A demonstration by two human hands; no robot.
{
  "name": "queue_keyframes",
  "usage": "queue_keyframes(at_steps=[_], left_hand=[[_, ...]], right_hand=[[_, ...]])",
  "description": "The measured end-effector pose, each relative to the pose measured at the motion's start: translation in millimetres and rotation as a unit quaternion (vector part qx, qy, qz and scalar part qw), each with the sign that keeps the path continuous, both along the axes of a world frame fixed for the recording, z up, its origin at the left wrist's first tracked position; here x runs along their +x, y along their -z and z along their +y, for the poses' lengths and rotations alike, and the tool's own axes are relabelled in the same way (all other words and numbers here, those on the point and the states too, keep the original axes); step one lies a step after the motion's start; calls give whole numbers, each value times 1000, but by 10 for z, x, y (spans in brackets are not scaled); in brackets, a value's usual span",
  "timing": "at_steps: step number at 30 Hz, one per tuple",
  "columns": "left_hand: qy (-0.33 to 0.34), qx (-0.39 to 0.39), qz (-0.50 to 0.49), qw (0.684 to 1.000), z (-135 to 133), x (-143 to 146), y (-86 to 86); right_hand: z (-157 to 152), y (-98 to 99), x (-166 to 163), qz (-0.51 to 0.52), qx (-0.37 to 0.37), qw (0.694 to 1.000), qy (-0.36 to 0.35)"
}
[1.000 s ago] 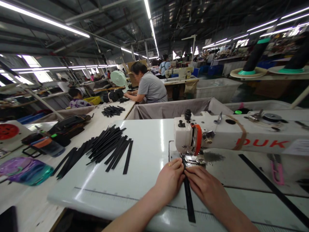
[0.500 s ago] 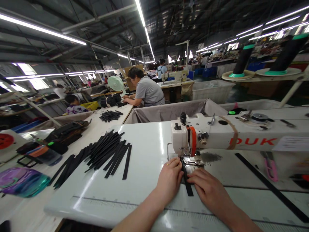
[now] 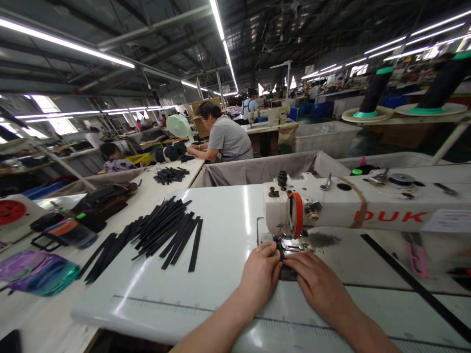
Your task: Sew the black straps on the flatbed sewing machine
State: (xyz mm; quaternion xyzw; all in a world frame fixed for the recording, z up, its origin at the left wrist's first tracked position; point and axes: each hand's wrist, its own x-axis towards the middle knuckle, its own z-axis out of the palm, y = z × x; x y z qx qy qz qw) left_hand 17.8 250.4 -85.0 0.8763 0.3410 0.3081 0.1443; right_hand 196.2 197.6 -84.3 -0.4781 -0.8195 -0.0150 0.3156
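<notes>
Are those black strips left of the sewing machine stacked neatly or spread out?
Spread out. The black strips lie loosely fanned and overlapping on the white table, pointing at slightly different angles, with more trailing off toward its left edge.
</notes>
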Motion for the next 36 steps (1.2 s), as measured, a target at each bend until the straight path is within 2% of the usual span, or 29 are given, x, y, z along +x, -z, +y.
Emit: queue_keyframes(at_steps=[10,23,31,33,34,36], left_hand=[[-21,1,-11,1000,-14,30,-15],[-27,1,-9,1000,13,35,3],[-8,-9,2,1000,-15,-13,-24],[-6,-45,8,999,62,-49,-63],[-12,-61,11,998,120,-58,-86],[-33,-74,17,997,255,-43,-125]], right_hand=[[68,44,-16,-66,12,997,43],[63,67,-20,-63,12,997,51],[-24,-77,-39,-30,-29,998,52],[-102,-99,136,-22,-8,994,103],[-159,-109,264,-28,14,987,155],[-300,-126,561,-69,57,955,283]])
